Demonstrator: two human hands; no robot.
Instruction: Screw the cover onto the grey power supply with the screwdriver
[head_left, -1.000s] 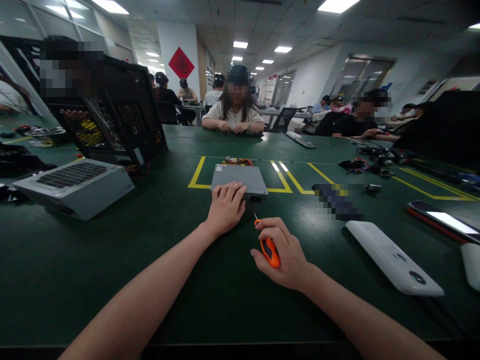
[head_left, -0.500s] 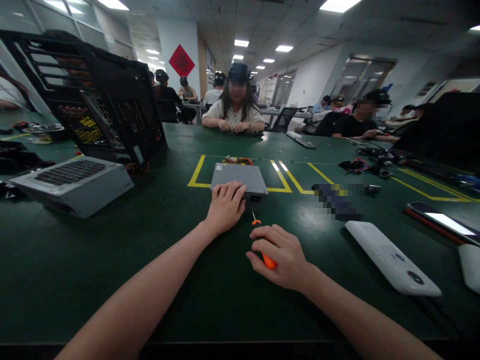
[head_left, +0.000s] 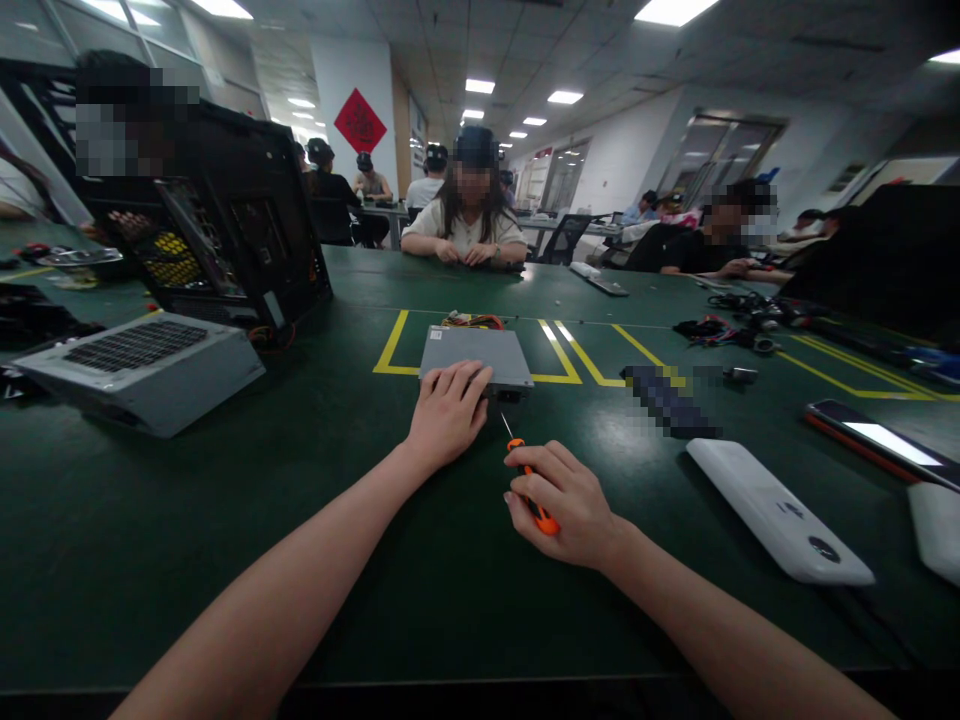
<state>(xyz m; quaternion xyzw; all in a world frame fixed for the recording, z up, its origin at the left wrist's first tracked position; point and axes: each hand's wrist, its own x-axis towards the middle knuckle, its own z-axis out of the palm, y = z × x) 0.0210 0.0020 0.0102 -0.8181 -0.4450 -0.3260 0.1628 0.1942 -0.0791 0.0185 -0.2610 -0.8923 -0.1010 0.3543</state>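
Observation:
A flat grey computer power supply unit (head_left: pixel 480 350) lies on the green table with its socket side facing me. My left hand (head_left: pixel 448 415) grips its near left edge, fingers laid over the top; the thumb is hidden. In my right hand (head_left: pixel 566 500) is an orange-and-black screwdriver (head_left: pixel 541 515), held by the handle between thumb and fingers. Its thin shaft points up and left at the near face of the unit, just right of my left fingertips. I cannot tell whether the tip touches a screw. Colored cables (head_left: pixel 472 321) bunch behind the unit.
A black computer case (head_left: pixel 262 220) and a larger grey perforated box (head_left: pixel 161 375) stand at the left. White power bank (head_left: pixel 780 510), phone (head_left: pixel 874 440), blurred dark object (head_left: pixel 667 402) and cables (head_left: pixel 727 335) lie at the right. A person (head_left: pixel 465 225) sits opposite.
The fingers of my right hand have shifted on the screwdriver handle, showing more of it, and the shaft leans more to the left. My left hand and the power supply unit stay in place.

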